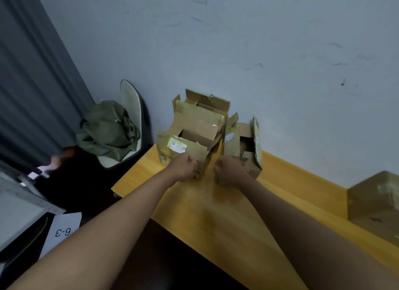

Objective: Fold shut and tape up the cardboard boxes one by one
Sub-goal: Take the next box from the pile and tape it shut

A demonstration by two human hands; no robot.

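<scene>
1. Fingers of the left hand (183, 167) are curled inward against the near lower corner of the left cardboard box (190, 136); whether they actually pinch the cardboard cannot be told, since the fingertips are hidden behind the knuckles.
2. Fingers of the right hand (228, 171) are likewise curled into a fist shape, set just beside the near face of the right cardboard box (244, 147); contact with that box is likely but not clearly visible.
3. Left cardboard box: brown, worn, top flaps standing open and ragged, strips of clear tape glinting on the flaps, a white label on its near upper edge.
4. Right cardboard box: smaller, brown, flaps open and tilted outward, a white label on its left flap.
5. Both boxes stand on the far corner of the yellow wooden table (226, 225), touching each other and close to the grey wall (237, 41).
6. Both hands sit at the near side of the boxes, with a narrow gap between the two fists, in line with the seam where the boxes meet.
7. A closed cardboard box (375, 203) rests at the right edge of the table, well apart from both hands.
8. A chair (129, 108) carrying an olive green bag (108, 130) stands left of the table.
</scene>
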